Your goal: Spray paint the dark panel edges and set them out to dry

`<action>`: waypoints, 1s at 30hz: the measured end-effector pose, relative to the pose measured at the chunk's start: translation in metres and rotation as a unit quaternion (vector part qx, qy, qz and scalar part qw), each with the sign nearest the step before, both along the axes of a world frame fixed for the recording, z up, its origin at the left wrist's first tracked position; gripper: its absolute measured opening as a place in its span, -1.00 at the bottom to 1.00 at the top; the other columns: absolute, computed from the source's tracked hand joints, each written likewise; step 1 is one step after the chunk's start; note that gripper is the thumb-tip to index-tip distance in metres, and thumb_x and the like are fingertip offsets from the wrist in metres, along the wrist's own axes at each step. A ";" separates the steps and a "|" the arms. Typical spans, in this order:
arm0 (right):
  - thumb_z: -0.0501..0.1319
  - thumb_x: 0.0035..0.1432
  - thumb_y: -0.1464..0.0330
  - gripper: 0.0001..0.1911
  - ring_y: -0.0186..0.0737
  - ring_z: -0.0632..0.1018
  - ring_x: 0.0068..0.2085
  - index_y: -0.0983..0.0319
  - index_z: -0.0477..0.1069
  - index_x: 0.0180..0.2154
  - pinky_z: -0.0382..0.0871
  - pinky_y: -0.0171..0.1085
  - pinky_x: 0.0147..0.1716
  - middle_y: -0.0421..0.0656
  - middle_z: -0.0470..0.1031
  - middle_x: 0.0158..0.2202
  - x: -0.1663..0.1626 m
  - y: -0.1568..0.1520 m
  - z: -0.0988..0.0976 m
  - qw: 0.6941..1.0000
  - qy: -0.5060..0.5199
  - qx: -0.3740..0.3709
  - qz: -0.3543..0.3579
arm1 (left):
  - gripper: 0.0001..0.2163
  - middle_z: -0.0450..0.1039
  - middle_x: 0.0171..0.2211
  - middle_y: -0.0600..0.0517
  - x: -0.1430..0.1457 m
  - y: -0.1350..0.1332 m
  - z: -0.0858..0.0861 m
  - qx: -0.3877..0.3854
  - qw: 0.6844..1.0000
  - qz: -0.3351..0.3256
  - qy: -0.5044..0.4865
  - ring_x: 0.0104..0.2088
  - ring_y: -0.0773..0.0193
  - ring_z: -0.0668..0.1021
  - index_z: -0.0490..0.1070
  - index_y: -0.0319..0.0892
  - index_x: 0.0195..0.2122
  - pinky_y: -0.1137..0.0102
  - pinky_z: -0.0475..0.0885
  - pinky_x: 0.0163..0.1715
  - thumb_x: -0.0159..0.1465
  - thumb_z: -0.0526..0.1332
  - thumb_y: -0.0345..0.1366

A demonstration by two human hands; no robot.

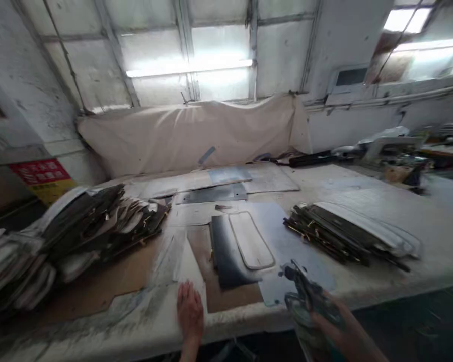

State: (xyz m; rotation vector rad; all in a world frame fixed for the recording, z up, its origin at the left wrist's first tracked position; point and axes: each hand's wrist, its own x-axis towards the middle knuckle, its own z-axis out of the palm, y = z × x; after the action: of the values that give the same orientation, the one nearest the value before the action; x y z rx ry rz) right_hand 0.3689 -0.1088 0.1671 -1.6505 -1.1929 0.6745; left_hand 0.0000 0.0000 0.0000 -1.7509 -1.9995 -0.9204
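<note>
My left hand (190, 315) lies flat on the near edge of the worktable (419, 221), fingers stretched out, holding nothing. My right hand (337, 327) is wrapped round a grey spray-gun-like tool (305, 296), whose nozzle points at the table. Just beyond both hands lies a dark flat piece (228, 254) with a pale rounded-rectangle piece (251, 240) on top of it. They rest on a bluish sheet (287, 241) and brown cardboard (219, 296).
A heap of dark and pale cut pieces (98, 223) fills the left of the table. A neater stack (347, 229) lies at the right. Flat sheets (215, 193) sit further back before a draped cloth (189, 133). Clutter (396, 156) stands at the far right.
</note>
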 end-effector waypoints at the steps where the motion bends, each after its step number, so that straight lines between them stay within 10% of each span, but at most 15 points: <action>1: 0.28 -0.28 0.14 -0.51 0.11 0.48 -0.06 0.27 0.49 -0.26 0.36 -0.13 -0.06 0.04 0.55 -0.17 -0.001 0.000 0.004 1.000 -0.006 0.003 0.006 | -0.61 0.39 -0.05 -0.20 0.000 0.000 -0.001 0.000 1.000 0.000 -0.003 0.07 0.05 0.30 0.37 -0.39 -0.09 0.15 0.31 0.05 0.23 -0.12 -0.30; 12: 0.21 -0.11 0.22 -0.65 -0.08 0.54 -0.23 0.23 0.47 -0.25 0.41 -0.27 -0.20 -0.06 0.56 -0.23 -0.036 -0.016 0.038 0.991 0.038 -0.009 0.128 | -0.64 0.38 -0.03 -0.16 0.006 -0.005 0.011 0.001 0.999 -0.013 -0.041 0.10 0.08 0.29 0.36 -0.32 -0.07 0.15 0.27 0.09 0.23 -0.09 -0.28; 30: 0.21 -0.10 0.28 -0.71 -0.09 0.54 -0.25 0.25 0.46 -0.28 0.41 -0.27 -0.23 -0.08 0.56 -0.34 -0.026 -0.029 0.026 0.991 0.001 -0.004 0.132 | -0.62 0.37 -0.02 -0.17 0.003 -0.012 0.010 -0.007 0.997 -0.020 -0.079 0.12 0.09 0.27 0.36 -0.32 -0.06 0.14 0.24 0.11 0.22 -0.10 -0.27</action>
State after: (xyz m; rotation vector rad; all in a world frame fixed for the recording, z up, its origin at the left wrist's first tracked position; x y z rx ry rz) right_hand 0.3426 -0.1378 0.1926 -1.5112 -1.4239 0.8458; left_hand 0.0030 -0.0119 0.0098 -1.7818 -2.0786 -1.0903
